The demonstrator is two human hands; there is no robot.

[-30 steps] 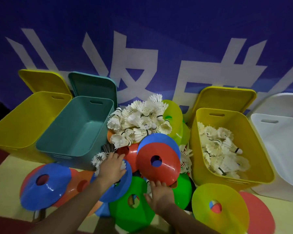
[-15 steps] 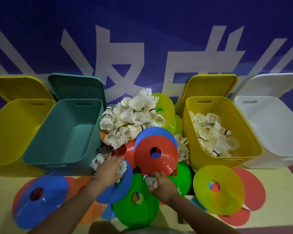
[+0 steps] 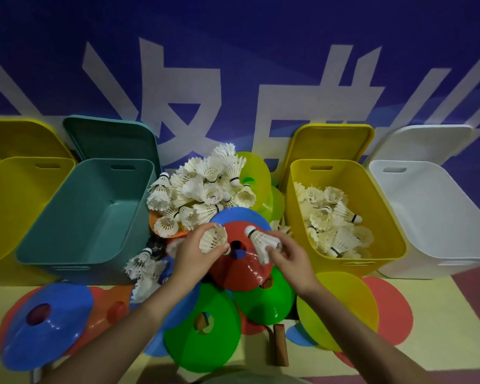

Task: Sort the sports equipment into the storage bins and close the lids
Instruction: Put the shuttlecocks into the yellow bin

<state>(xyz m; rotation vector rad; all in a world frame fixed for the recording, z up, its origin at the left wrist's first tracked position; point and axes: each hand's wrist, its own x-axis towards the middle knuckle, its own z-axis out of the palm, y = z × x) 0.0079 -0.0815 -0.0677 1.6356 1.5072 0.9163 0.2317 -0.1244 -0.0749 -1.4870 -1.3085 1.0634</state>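
Left hand: the left hand [image 3: 197, 252] curls its fingers round a white shuttlecock [image 3: 213, 239], centre of frame.
Right hand: the right hand [image 3: 287, 254] pinches a second shuttlecock [image 3: 261, 239], cork up and to the left.
Under hands: red disc cone [image 3: 243, 268], over a blue cone [image 3: 240, 216].
Loose pile: shuttlecock heap [image 3: 203, 189] above centre.
Right-centre: yellow bin [image 3: 383, 217], lid open, partly filled with shuttlecocks.
Far right: white bin [image 3: 438, 217], open.
Left: teal bin [image 3: 86, 217] and a second yellow bin [image 3: 14, 206], both open.
Bottom: green cones [image 3: 205, 336] on the floor.

Both hands [image 3: 197, 252] [image 3: 288, 256] — shuttlecocks [image 3: 214, 238] [image 3: 262, 241] now lifted
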